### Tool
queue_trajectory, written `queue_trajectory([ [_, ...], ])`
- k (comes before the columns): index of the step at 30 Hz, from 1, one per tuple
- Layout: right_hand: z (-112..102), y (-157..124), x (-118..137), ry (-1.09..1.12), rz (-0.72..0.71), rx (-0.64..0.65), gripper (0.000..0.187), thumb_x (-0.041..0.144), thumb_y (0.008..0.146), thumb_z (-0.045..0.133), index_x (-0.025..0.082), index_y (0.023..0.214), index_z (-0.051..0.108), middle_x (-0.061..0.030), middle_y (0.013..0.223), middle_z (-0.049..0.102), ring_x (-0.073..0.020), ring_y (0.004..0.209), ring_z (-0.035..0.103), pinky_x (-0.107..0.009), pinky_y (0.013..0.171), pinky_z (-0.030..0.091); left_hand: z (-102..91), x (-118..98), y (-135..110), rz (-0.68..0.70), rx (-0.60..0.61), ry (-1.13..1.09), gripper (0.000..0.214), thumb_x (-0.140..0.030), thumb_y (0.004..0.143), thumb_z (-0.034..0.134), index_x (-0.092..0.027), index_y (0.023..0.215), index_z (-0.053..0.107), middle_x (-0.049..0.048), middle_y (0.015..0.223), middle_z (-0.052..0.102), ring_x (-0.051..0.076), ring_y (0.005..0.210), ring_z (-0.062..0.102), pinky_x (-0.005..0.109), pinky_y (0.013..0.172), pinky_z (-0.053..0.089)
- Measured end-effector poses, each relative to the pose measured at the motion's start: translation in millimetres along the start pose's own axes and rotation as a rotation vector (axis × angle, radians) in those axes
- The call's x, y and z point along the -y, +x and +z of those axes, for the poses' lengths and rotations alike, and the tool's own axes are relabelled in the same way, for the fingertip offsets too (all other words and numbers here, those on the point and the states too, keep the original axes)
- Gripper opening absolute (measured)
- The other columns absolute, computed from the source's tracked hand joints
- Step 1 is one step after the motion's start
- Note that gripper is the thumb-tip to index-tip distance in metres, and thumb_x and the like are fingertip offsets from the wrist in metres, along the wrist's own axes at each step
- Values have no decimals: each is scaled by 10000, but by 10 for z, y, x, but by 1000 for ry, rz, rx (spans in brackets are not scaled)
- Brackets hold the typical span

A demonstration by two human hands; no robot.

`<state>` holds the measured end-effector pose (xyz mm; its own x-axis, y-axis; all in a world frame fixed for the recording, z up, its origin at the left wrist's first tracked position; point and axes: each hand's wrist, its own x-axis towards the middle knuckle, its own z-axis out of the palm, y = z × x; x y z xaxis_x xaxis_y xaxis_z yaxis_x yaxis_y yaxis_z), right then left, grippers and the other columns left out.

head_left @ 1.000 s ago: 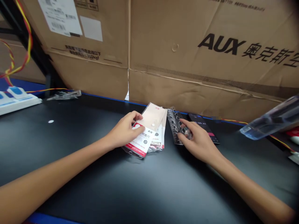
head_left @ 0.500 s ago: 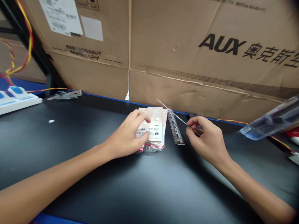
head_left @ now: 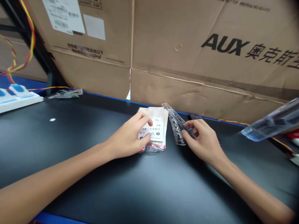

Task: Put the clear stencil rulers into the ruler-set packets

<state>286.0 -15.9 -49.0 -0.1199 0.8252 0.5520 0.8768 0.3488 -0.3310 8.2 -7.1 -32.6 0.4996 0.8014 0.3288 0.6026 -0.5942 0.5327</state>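
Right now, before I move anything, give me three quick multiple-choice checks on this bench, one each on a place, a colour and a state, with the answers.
1. Where is the left hand?
A. On the stack of ruler-set packets
B. On the power strip
C. On the carton

2. What colour is the tabletop?
A. White
B. Green
C. Black

3. What state is the clear plastic stencil ruler in?
A. Sealed in a packet
B. Under the right hand's fingers
C. Taped to the carton

Answers:
1. A, its fingers rest on the top packet.
2. C, the dark surface shows around both hands.
3. B, the fingers touch it, unwrapped.
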Motion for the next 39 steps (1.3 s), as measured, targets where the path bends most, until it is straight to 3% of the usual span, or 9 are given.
queue_trajectory([
  [9, -9, -31, 68, -24, -78, 11, 84, 196, 849, 614, 206, 927, 643, -23, 846, 585, -145, 622, 502, -304, 616, 427, 0, 5, -29, 6, 60, -25, 195, -232, 903, 533, -224, 1094, 573, 14, 1157, 557, 89, 605, 504, 292, 665, 446],
  [16, -85, 1, 83, 221, 212, 13, 92, 297, 899, 598, 222, 952, 602, -17, 828, 612, -161, 660, 571, -276, 535, 448, 11, 10, -23, 5, 72, -14, 189, -241, 904, 535, -235, 1089, 572, 8, 1171, 558, 90, 606, 497, 296, 652, 445],
  [18, -86, -8, 92, 198, 162, -15, 79, 280, 890, 607, 219, 941, 604, -23, 855, 617, -163, 682, 571, -278, 546, 454, 11, 7, -20, 12, 71, -3, 185, -244, 900, 538, -236, 1081, 574, 11, 1159, 563, 105, 635, 505, 299, 654, 444],
  [24, -53, -48, 127, 5, -173, -78, 81, 155, 865, 616, 199, 932, 618, -31, 869, 597, -157, 703, 556, -291, 617, 450, 5, 1, -25, 36, 67, 14, 176, -241, 904, 533, -238, 1074, 575, 15, 1155, 564, 138, 743, 546, 301, 697, 452],
  [30, -73, -50, 135, -41, -229, -109, 98, 147, 889, 600, 204, 964, 625, -41, 900, 609, -160, 705, 560, -309, 668, 469, 10, 11, -28, 52, 66, 13, 179, -243, 905, 530, -231, 1075, 581, 33, 1151, 575, 169, 835, 585, 309, 752, 463],
  [34, -79, -37, 144, 68, -71, -64, 97, 199, 894, 607, 208, 989, 623, -51, 905, 608, -170, 705, 545, -313, 617, 465, 6, 1, -30, 45, 68, 4, 181, -247, 911, 522, -225, 1077, 591, 44, 1148, 581, 172, 834, 593, 306, 756, 475],
  [39, -89, -7, 130, 566, 311, 7, 161, 313, 888, 656, 215, 1014, 633, -30, 938, 600, -156, 692, 600, -316, 631, 516, 8, -26, -30, 46, 74, 6, 206, -238, 910, 521, -234, 1107, 579, 49, 1188, 570, 184, 880, 606, 314, 793, 494],
])
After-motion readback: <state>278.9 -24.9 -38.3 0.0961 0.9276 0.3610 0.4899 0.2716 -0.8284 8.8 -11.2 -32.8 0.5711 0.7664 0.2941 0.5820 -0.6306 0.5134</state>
